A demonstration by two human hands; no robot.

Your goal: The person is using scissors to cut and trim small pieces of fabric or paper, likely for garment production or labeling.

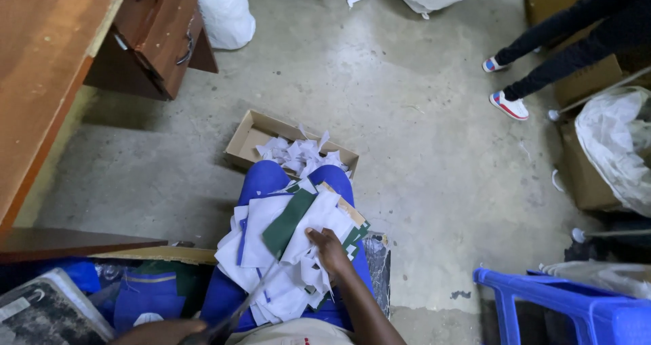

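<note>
White cloth pieces (285, 257), with a dark green strip (288, 221) on top and blue edging showing here and there, lie heaped across the person's lap, on blue trousers (264, 179); the knees serve as the rest, which keeps the heap close under both hands. The right hand (327, 247) lies flat on the right side of the heap, its fingers (313, 233) together and pressing the cloth down, seemingly to steady it. The left hand (163, 331), low at the frame's edge, holds long scissors (247, 304) whose blades point up into the heap; its grip is partly cut off, so how the fingers close I cannot tell. Just beyond the knees a cardboard box (247, 138) on the concrete floor (407, 80) holds white scraps (302, 155), near enough for offcuts to drop in.
</note>
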